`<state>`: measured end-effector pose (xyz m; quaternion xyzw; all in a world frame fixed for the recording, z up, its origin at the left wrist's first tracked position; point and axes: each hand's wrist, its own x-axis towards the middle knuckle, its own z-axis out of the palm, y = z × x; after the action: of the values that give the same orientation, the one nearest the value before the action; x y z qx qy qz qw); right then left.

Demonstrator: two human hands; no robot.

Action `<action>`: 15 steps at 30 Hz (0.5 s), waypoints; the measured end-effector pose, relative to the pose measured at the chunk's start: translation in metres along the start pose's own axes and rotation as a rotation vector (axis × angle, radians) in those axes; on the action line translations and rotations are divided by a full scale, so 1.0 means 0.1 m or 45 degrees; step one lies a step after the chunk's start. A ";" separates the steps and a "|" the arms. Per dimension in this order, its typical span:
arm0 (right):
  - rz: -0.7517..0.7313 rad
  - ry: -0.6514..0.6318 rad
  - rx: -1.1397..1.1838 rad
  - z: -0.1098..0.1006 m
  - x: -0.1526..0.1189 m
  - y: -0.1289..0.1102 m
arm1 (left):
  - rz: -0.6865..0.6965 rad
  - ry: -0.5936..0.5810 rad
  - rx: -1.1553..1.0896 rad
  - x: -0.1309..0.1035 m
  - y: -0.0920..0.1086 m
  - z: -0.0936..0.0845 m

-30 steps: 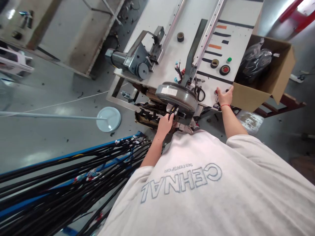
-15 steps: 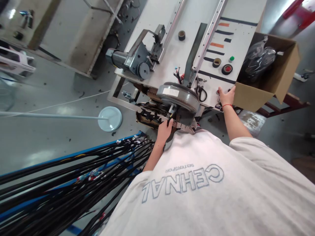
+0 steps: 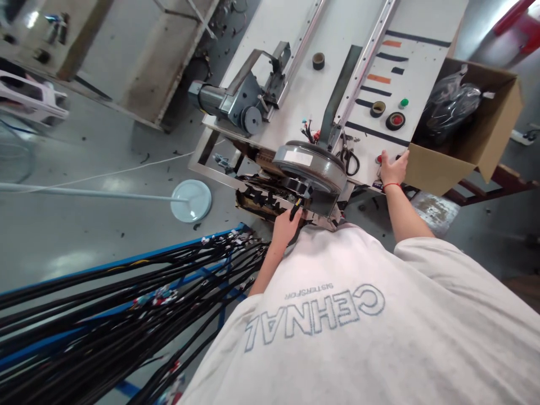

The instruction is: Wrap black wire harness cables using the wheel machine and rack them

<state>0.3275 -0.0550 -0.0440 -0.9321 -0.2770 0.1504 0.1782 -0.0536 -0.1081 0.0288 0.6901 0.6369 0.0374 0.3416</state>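
My left hand point(image 3: 287, 226) is closed around a slim black piece with a yellow stripe point(image 3: 297, 208), whose exact kind I cannot make out. It points up towards the round metal drum point(image 3: 311, 166) at the table's near edge. My right hand point(image 3: 394, 170) rests on the table corner with its fingers apart, holding nothing that I can see. One finger lies close to a red button point(image 3: 379, 159), and the others are beside the cardboard box point(image 3: 441, 165). Black-handled scissors point(image 3: 351, 163) lie between the drum and my right hand.
A motor unit point(image 3: 228, 104) stands left on the white table point(image 3: 291, 126), beside metal rails point(image 3: 366, 59). Tape rolls point(image 3: 378, 109), a green button point(image 3: 404, 103) and tape strips are at the right. Black cable bundles point(image 3: 126, 315) hang on a blue rack. A round pole base point(image 3: 198, 201) stands on the floor.
The view has shifted slightly, so the table appears further right. My left hand has tilted a little, and the black piece's tip has turned. My right hand stays at the table corner.
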 end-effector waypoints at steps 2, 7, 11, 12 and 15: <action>-0.007 0.003 -0.008 0.00 0.00 0.00 | -0.007 0.007 -0.007 0.00 0.00 0.02; -0.041 0.005 -0.059 0.01 0.02 0.03 | -0.024 0.022 -0.011 0.01 -0.03 0.03; -0.027 0.021 -0.053 0.00 0.01 0.02 | -0.005 0.066 0.008 0.04 -0.03 -0.01; -0.022 0.027 -0.045 0.00 0.00 0.01 | -0.008 0.085 0.016 0.05 -0.03 -0.02; -0.013 0.023 -0.027 -0.02 -0.02 -0.01 | -0.001 0.083 0.021 0.07 -0.02 -0.04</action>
<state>0.3263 -0.0563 -0.0412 -0.9339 -0.2815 0.1382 0.1715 -0.0564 -0.1003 0.0281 0.6910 0.6483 0.0545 0.3149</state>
